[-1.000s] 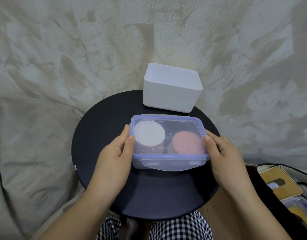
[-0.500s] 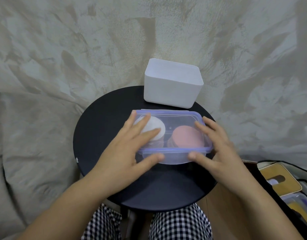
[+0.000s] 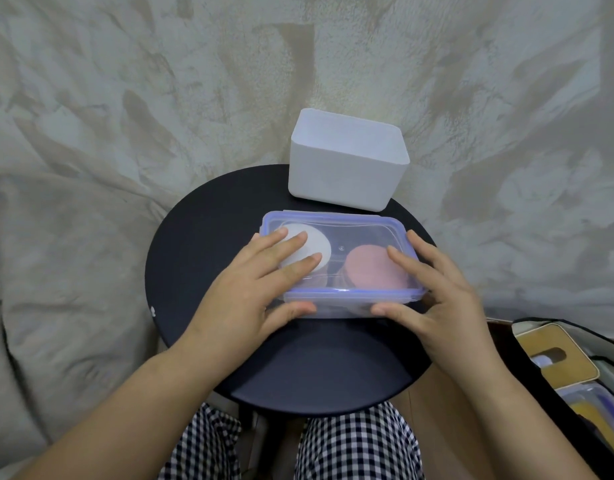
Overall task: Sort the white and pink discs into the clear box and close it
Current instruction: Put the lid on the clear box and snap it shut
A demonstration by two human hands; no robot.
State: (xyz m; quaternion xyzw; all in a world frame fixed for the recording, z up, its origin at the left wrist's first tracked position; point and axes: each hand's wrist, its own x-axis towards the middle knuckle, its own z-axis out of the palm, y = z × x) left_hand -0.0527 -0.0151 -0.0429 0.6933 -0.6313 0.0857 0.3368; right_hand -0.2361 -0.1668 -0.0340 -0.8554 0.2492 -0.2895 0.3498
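Note:
A clear box [image 3: 343, 308] with a purple-rimmed lid [image 3: 361, 233] sits on a round black table [image 3: 194, 244]. Through the lid I see a stack of white discs [image 3: 316, 244] on the left and pink discs [image 3: 368, 271] on the right. My left hand [image 3: 257, 285] lies flat on the lid's left part, fingers straight, thumb on the front flap. My right hand [image 3: 433, 289] lies flat on the lid's right part, thumb pressing the front flap too.
A white open bin [image 3: 343, 171] stands just behind the box at the table's far edge. Beige cloth surrounds the table. At the lower right an open bag [image 3: 562, 362] holds wooden-lidded and plastic containers. Checkered trousers show below.
Both hands moved from gripping the box's sides onto the lid's top, fingers spread flat. The front flap, sticking out before, now lies folded down under both thumbs.

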